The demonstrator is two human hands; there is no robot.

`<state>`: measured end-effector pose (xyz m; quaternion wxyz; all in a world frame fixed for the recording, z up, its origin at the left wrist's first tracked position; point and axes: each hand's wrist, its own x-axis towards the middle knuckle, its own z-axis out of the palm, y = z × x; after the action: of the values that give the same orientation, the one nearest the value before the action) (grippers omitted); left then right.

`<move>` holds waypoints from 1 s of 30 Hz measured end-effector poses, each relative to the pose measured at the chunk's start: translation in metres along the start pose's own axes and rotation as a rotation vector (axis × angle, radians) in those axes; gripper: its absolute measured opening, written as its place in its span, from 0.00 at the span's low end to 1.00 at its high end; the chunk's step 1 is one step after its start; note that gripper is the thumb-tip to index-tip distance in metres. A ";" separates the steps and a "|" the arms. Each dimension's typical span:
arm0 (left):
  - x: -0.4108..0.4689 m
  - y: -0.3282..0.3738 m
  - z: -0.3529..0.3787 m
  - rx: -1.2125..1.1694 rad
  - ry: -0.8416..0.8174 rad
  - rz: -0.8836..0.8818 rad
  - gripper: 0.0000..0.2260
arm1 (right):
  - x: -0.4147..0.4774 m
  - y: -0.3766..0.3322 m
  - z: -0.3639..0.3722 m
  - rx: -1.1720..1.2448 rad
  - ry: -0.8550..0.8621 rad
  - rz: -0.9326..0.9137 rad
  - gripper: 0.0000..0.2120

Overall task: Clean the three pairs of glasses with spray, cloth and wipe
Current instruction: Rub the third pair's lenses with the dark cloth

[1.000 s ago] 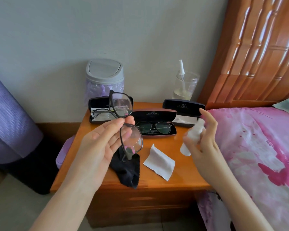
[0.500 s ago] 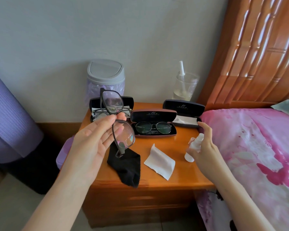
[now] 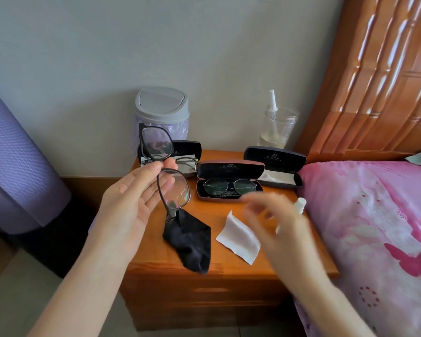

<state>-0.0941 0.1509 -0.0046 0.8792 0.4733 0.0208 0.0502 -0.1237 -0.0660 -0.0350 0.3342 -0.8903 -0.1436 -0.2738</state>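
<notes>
My left hand [image 3: 134,203] pinches a pair of dark-framed glasses [image 3: 165,171] at the bridge, held on end above the left of the wooden nightstand [image 3: 229,268]. My right hand [image 3: 275,220] is blurred, fingers spread, empty, above the white wipe [image 3: 238,237]. The small white spray bottle [image 3: 299,206] stands at the nightstand's right edge, just behind that hand. A black cloth [image 3: 190,242] lies crumpled below the held glasses. A second pair of glasses [image 3: 229,186] rests in the open middle case [image 3: 229,169]. A third pair [image 3: 187,161] lies in the left case, partly hidden.
An open, dark case [image 3: 275,164] with a white cloth sits at back right. A small grey-lidded bin [image 3: 162,110] and a clear jar [image 3: 277,127] stand against the wall. A pink bed [image 3: 374,227] borders the right; a purple roll [image 3: 17,161] stands left.
My right hand set the spray bottle down at the nightstand's right edge, let go and moved left toward the wipe. My left hand turned the held glasses slightly.
</notes>
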 end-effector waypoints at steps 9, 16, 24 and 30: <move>0.002 0.000 -0.002 0.010 -0.023 0.002 0.12 | -0.013 -0.017 0.080 -0.084 -0.419 -0.048 0.22; 0.001 0.000 -0.002 0.023 -0.032 -0.004 0.14 | -0.016 -0.017 0.086 -0.110 -0.365 -0.040 0.06; 0.003 -0.001 -0.003 -0.004 -0.041 -0.002 0.12 | 0.017 -0.019 0.045 0.578 -0.286 0.589 0.05; 0.003 0.001 -0.005 -0.030 -0.052 -0.016 0.10 | 0.030 -0.012 0.029 0.609 -0.294 0.593 0.06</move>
<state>-0.0917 0.1559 -0.0064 0.8868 0.4612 0.0011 0.0314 -0.0936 -0.0354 -0.0290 0.6212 -0.7834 -0.0026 0.0181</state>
